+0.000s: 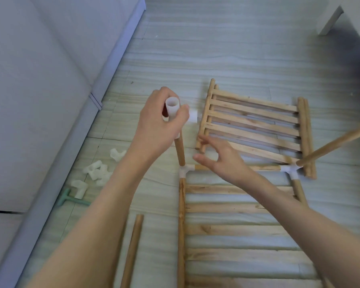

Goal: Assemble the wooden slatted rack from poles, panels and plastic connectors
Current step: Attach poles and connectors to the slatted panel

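Rack work sat on the floor in front of me: one slatted panel lay flat nearest me, its far corners plugged into two white corner connectors, with a wooden crossbar running between them. An upright pole rose from the left corner connector, and I judged I was capping its top so the next tier could sit on it. My left hand had its grip closed around a white plastic connector at the pole's top, fingers and thumb curled round it, its open socket facing up toward me; holding it there looked like the way to seat it straight down on the pole. My right hand hovered just over the crossbar beside the pole's foot, grip loosely open, fingers spread and holding nothing, though I cannot tell whether a fingertip touched the wood. A second pole leaned out from the right corner connector toward the frame's edge. Beyond lay a spare slatted panel, waiting flat. A loose pole lay by my left forearm. Off to the left, near the pale sofa, were spare connectors in a small heap and a green tool.
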`<move>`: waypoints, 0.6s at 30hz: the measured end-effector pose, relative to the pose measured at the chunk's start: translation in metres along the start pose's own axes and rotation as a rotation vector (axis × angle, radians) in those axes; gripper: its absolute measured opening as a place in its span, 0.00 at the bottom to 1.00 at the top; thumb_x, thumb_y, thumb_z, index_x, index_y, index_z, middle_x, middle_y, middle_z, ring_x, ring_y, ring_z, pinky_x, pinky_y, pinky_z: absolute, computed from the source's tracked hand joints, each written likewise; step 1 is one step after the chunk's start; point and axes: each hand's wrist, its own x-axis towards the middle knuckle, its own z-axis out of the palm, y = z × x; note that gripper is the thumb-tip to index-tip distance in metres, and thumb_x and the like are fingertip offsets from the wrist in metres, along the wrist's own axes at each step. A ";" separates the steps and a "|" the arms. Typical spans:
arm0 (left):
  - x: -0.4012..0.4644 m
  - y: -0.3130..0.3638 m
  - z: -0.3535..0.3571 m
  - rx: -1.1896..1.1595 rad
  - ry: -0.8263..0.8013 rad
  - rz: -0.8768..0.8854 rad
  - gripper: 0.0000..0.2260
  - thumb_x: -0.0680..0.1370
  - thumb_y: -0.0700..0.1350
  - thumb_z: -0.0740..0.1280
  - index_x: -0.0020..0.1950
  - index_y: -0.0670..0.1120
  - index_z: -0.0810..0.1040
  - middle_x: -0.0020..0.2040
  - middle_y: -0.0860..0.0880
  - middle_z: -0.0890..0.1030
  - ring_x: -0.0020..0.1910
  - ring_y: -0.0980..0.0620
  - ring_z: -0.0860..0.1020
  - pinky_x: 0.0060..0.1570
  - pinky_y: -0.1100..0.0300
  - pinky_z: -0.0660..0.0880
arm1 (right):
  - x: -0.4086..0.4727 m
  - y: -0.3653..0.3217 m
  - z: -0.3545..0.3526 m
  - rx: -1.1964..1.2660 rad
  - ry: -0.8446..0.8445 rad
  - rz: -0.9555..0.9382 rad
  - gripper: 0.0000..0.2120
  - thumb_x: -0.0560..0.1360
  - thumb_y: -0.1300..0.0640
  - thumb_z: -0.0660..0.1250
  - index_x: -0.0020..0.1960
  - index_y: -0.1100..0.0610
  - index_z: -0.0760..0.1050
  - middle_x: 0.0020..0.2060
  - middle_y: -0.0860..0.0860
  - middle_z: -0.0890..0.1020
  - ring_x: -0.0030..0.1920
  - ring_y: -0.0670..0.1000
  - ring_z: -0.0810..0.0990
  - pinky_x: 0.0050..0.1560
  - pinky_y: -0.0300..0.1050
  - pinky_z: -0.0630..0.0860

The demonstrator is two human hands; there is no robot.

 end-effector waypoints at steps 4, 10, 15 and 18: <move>0.011 0.011 0.009 -0.129 -0.076 -0.112 0.09 0.76 0.42 0.64 0.36 0.49 0.71 0.34 0.55 0.73 0.30 0.61 0.69 0.29 0.73 0.65 | 0.006 0.057 0.014 -0.628 -0.297 0.078 0.32 0.78 0.43 0.58 0.77 0.50 0.49 0.75 0.50 0.57 0.75 0.53 0.52 0.73 0.56 0.49; 0.004 0.005 0.022 -0.290 -0.005 -0.275 0.11 0.78 0.43 0.61 0.37 0.48 0.78 0.33 0.51 0.77 0.31 0.60 0.75 0.27 0.70 0.66 | -0.002 0.089 0.033 -0.870 -0.297 0.041 0.32 0.78 0.41 0.56 0.75 0.53 0.50 0.65 0.55 0.65 0.63 0.57 0.66 0.65 0.50 0.62; 0.005 0.009 0.030 -0.322 0.009 -0.295 0.11 0.79 0.43 0.61 0.38 0.50 0.76 0.43 0.45 0.82 0.30 0.63 0.73 0.33 0.71 0.68 | -0.016 0.090 0.046 -0.873 -0.181 0.055 0.29 0.78 0.42 0.52 0.74 0.53 0.52 0.63 0.55 0.66 0.62 0.57 0.65 0.64 0.50 0.61; 0.004 0.010 0.033 -0.331 0.030 -0.313 0.11 0.78 0.43 0.61 0.38 0.52 0.76 0.46 0.43 0.83 0.31 0.62 0.71 0.38 0.65 0.68 | -0.017 0.090 0.045 -0.855 -0.184 0.053 0.28 0.78 0.42 0.53 0.74 0.53 0.53 0.63 0.55 0.66 0.61 0.57 0.65 0.64 0.49 0.61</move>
